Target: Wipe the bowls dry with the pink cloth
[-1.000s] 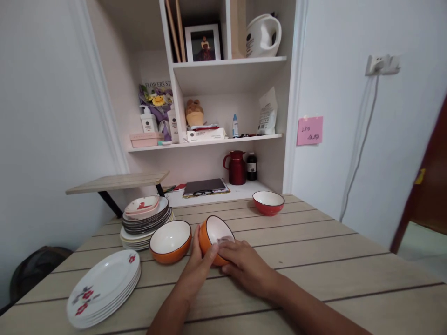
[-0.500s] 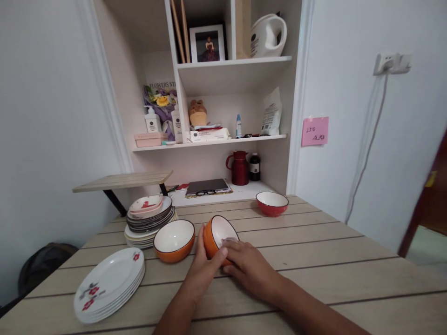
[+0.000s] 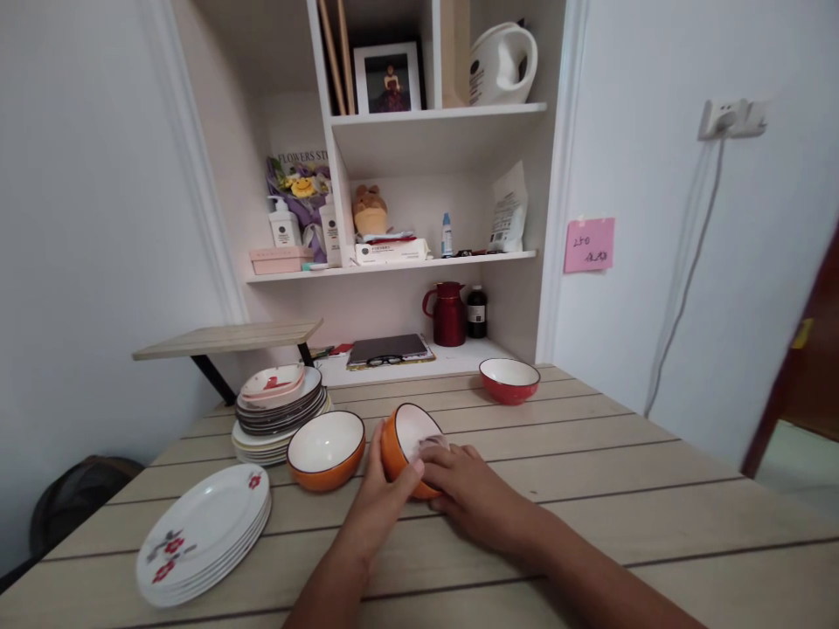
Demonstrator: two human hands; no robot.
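Tilted bowl (image 3: pixel 391 450), one: orange outside, white inside, dark rim; in the middle of the worktop (image 3: pixel 622 463), its mouth leaning toward the right hand (image 3: pixel 468 485). Whether its base touches the boards cannot be told, the hands being in front.

Left hand (image 3: pixel 384 498): grip closed on the tilted bowl, fingers along its outer left side, thumb at the near rim.

Right hand: grip narrow, bent fingers holding a pale scrap (image 3: pixel 433 443) against the inside of the same bowl, near its right rim. Material of the scrap too small to tell.

Upright orange bowl (image 3: pixel 326 450), one: white inside, just left of the left hand.

Red bowl (image 3: pixel 509 384), one: white inside, upright, toward the far right edge, well apart from the others.

White plates (image 3: pixel 210 524), a stack: red flowers on the top one; near left.

Mixed plates (image 3: pixel 279 424), a stack: dark and pale rims, behind the white plates, topped by small pink dishes (image 3: pixel 275 384).

Shelf (image 3: pixel 459 356), beyond the worktop: red jug (image 3: pixel 449 316), dark bottle (image 3: pixel 477 313) beside it, glasses (image 3: pixel 385 360) at left.
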